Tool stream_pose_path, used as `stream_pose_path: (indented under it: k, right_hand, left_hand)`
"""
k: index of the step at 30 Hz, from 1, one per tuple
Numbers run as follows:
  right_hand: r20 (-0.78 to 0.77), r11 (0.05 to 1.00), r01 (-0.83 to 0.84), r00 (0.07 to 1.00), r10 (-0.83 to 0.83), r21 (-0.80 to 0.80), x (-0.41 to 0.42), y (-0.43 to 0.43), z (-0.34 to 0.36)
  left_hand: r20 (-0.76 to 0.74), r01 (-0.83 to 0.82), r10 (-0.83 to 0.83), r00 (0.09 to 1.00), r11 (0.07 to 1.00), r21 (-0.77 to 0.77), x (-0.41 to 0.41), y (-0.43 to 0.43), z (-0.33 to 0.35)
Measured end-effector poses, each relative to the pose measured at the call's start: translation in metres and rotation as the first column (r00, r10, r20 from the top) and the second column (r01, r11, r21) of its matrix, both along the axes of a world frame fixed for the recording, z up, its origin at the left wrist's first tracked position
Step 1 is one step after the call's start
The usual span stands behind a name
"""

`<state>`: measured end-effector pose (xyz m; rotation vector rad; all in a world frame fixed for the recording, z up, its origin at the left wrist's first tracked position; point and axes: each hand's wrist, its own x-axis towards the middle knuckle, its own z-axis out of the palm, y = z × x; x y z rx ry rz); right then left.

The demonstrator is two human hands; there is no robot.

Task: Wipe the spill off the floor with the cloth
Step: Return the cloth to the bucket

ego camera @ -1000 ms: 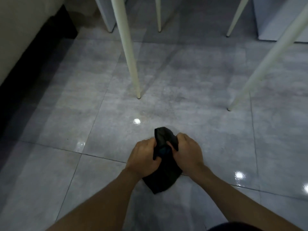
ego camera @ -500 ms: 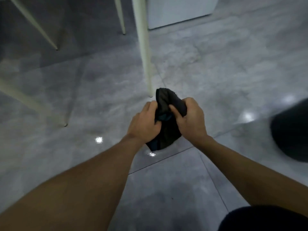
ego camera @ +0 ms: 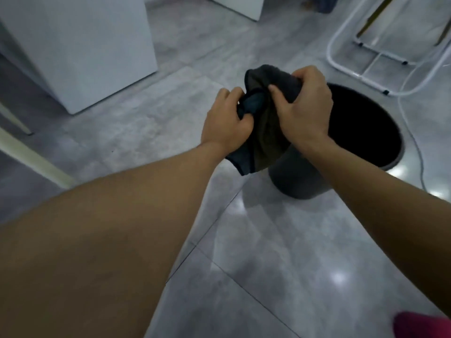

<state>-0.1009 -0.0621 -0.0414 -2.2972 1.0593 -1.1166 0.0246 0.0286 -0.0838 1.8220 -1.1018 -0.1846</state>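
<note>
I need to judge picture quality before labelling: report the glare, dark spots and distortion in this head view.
Head view: dim, bluish light; bright glare spots on the glossy grey tiled floor; the round dark bin's interior is pure black; wide-angle stretch swells the near forearms; both hands, left hand and right hand, and the dark crumpled cloth stay fairly sharp.

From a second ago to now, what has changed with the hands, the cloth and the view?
The view swung from the chair legs to a dark bin, now just beyond the hands; the cloth has come up off the floor. Unchanged: left hand and right hand both still grip the bunched cloth.
</note>
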Motion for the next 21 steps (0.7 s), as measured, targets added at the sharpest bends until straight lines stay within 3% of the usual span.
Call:
stream_pose_path:
  k: [3, 5, 7, 9, 12, 14, 17, 21]
  right_hand:
    - [-0.120, 0.983, 0.179, 0.978, -0.172, 0.050, -0.022, -0.033, 0.002]
    - [-0.335, 0.955, 0.283, 0.911, -0.239, 0.088, -0.031, -0.047, -0.009]
    - [-0.499, 0.933, 0.336, 0.835, -0.231, 0.131, -0.036, -0.051, -0.024]
    - [-0.455, 0.923, 0.330, 0.865, -0.212, 0.197, -0.036, -0.046, -0.032]
    - [-0.342, 0.974, 0.123, 0.938, -0.052, 0.191, -0.032, -0.032, -0.038]
    - [-0.457, 0.980, 0.053, 0.889, 0.043, 0.194, -0.029, -0.024, -0.043]
    - [-0.607, 0.993, 0.069, 0.795, 0.002, 0.093, -0.023, -0.022, -0.049]
    - [-0.626, 0.986, 0.092, 0.779, 0.015, 0.138, -0.019, -0.019, -0.044]
  left_hand:
    - [-0.068, 0.092, -0.084, 0.994, 0.988, 0.127, -0.017, -0.045, 0.012]
    - [-0.136, 0.137, -0.106, 0.985, 0.960, 0.243, -0.024, -0.066, 0.007]
    - [-0.213, 0.091, -0.026, 0.977, 0.950, 0.300, -0.030, -0.075, -0.001]
    - [-0.166, -0.035, 0.093, 0.982, 0.946, 0.322, -0.033, -0.074, -0.008]
    - [-0.069, -0.160, 0.190, 0.979, 0.939, 0.304, -0.028, -0.067, -0.018]
    - [-0.067, -0.163, 0.200, 0.977, 0.917, 0.363, -0.021, -0.060, -0.028]
    - [-0.055, -0.121, 0.170, 0.984, 0.860, 0.495, -0.009, -0.052, -0.041]
    - [-0.028, -0.076, 0.109, 0.994, 0.832, 0.550, 0.002, -0.033, -0.019]
